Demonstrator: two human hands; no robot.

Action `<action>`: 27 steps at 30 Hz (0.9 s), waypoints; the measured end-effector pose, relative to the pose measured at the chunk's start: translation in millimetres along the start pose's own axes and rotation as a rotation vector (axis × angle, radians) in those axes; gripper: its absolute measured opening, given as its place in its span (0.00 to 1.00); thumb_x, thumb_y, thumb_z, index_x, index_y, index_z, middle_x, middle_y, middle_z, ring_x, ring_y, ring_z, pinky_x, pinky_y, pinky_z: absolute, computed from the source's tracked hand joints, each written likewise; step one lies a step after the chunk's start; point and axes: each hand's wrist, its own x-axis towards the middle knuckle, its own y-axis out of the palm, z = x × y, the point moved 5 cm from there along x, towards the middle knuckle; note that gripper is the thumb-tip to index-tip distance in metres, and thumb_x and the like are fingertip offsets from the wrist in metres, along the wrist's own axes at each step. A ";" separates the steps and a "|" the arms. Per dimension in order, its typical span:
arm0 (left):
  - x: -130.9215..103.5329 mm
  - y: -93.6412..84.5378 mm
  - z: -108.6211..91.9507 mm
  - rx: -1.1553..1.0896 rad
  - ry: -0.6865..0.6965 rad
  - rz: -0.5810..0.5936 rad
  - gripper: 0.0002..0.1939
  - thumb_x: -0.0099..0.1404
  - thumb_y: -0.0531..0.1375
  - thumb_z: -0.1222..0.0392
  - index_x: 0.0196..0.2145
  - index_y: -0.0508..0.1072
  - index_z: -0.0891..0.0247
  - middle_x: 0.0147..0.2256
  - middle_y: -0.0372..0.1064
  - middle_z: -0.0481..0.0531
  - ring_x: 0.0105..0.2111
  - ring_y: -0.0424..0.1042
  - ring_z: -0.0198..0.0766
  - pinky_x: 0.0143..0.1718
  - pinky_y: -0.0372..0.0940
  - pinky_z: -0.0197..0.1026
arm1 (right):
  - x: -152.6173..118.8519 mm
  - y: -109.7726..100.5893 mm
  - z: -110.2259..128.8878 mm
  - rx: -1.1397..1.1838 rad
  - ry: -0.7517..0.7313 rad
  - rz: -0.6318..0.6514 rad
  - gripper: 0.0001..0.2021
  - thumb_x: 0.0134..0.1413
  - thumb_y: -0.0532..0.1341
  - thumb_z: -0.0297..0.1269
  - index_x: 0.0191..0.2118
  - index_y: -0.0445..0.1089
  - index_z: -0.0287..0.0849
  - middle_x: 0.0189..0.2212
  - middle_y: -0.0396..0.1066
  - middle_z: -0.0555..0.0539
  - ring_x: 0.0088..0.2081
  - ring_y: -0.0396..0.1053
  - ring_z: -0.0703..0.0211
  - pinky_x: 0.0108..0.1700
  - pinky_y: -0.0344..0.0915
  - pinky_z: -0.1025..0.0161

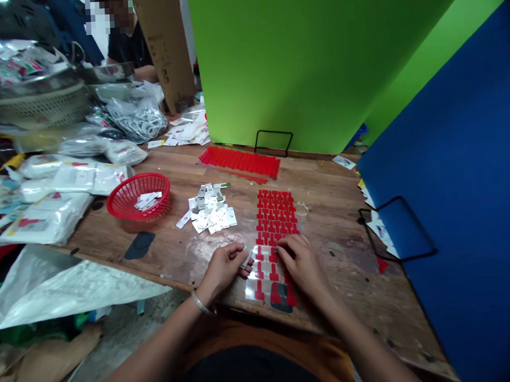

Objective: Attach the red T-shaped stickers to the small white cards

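Our left fingers (236,255) pinch a small, flat whitish piece (247,259); we best keep the red T-shape sheet (259,238) flat; whether our right fingers (286,258) grip, we cannot tell.

Red T-shaped pieces (277,215) lie in rows beside a held pale tag (247,260).

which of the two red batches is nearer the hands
The sheet of red T-shaped pieces, partly under the right hand; the other batch lies farther back, by the green panel.

R hand (302,262) at red pcs (277,215)
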 end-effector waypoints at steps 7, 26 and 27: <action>17.2 8.6 -8.5 -0.084 -0.013 -0.065 0.15 0.53 0.66 0.54 0.29 0.67 0.68 0.23 0.70 0.49 0.23 0.72 0.32 0.26 0.69 0.33 | 49.9 30.5 -7.6 -0.128 0.093 0.215 0.03 0.51 0.58 0.27 0.29 0.69 0.40 0.32 0.68 0.43 0.38 0.64 0.54 0.43 0.60 0.60; 68.7 18.9 -25.6 0.049 -0.002 -0.090 0.03 0.61 0.57 0.68 0.29 0.65 0.65 0.22 0.71 0.47 0.21 0.72 0.31 0.26 0.68 0.33 | 42.5 30.9 -0.5 -0.132 0.097 0.168 0.06 0.51 0.55 0.27 0.27 0.68 0.41 0.31 0.67 0.44 0.37 0.62 0.53 0.41 0.60 0.59; 69.4 19.2 -26.8 0.084 -0.001 -0.082 0.03 0.61 0.57 0.68 0.29 0.65 0.65 0.23 0.72 0.48 0.22 0.72 0.32 0.27 0.68 0.33 | 43.1 30.2 -1.9 -0.097 0.107 0.155 0.06 0.50 0.55 0.27 0.26 0.67 0.42 0.31 0.67 0.44 0.37 0.63 0.53 0.41 0.60 0.59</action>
